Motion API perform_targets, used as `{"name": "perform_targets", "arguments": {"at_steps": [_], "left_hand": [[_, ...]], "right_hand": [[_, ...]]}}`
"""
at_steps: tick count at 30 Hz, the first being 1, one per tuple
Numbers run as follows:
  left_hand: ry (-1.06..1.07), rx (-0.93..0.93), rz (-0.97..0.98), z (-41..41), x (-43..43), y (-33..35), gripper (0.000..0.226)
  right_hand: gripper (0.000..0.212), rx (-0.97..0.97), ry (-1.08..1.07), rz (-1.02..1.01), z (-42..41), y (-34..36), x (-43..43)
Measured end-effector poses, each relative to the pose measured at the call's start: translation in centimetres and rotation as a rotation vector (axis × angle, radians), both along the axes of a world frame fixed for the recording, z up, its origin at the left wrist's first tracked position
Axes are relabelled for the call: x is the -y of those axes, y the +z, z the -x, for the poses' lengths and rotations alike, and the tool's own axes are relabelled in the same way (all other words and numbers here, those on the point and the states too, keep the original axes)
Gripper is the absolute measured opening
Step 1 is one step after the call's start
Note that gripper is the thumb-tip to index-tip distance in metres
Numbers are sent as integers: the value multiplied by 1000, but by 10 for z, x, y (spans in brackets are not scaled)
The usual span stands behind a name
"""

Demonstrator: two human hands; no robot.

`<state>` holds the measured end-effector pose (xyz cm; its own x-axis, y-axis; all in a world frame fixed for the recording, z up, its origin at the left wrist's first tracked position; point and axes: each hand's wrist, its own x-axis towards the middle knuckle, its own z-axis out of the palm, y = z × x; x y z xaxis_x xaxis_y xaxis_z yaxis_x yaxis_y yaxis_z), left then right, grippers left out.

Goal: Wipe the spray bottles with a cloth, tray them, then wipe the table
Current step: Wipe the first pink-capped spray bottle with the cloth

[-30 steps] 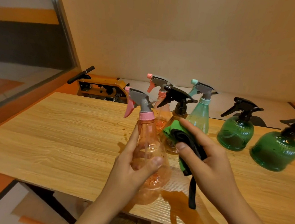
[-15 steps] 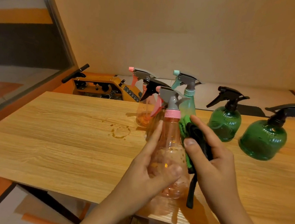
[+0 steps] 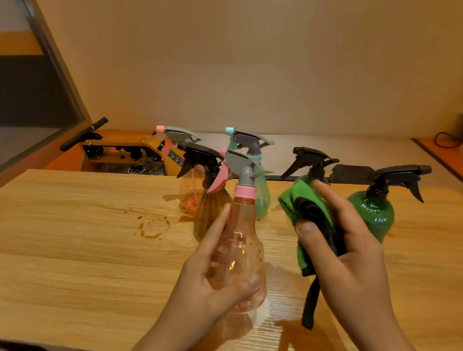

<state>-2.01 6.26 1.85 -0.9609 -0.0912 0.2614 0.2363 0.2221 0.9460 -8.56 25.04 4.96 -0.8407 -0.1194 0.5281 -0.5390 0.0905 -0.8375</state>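
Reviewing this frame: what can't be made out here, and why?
Head view, the only one:
- Body of the green spray bottle behind the green cloth: mostly hidden by cloth and right hand; its black trigger head shows.
- Right side of the amber spray bottle: covered by the pink spray bottle in the left hand.
- Upper fingers of the right hand: motion-blurred, contact unclear.
- Any tray: none in frame.
- Both forearms: cut off by the bottom edge.

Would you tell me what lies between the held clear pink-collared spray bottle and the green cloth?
Nothing; in the head view only bare wooden table shows between the clear pink-collared spray bottle and the green cloth.
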Motion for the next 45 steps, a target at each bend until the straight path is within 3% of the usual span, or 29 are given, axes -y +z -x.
{"name": "perform_targets", "arguments": {"at_steps": [10,20,29,34,39,45], "left_hand": [[141,-83,322,-16,20,-14,90],[219,-188,435,-19,72,-24,78],[261,-237,578,-15,71,-30,77],[269,-259,627,-14,62,-41,77],[255,-263,620,-16,64,-43,75],[238,-266,699,-21,79,-35,77]], "right_hand": [[47,-380,-75,-433,7,17,23],[44,-605,-115,-838,25,30,53],[56,-471,-223,-780,15,13,61],[35,-579,-257,-806,19,2,50],[44,-678,-157,-872,28,3,33],[37,-709,-143,-889,27,12,43]]}}
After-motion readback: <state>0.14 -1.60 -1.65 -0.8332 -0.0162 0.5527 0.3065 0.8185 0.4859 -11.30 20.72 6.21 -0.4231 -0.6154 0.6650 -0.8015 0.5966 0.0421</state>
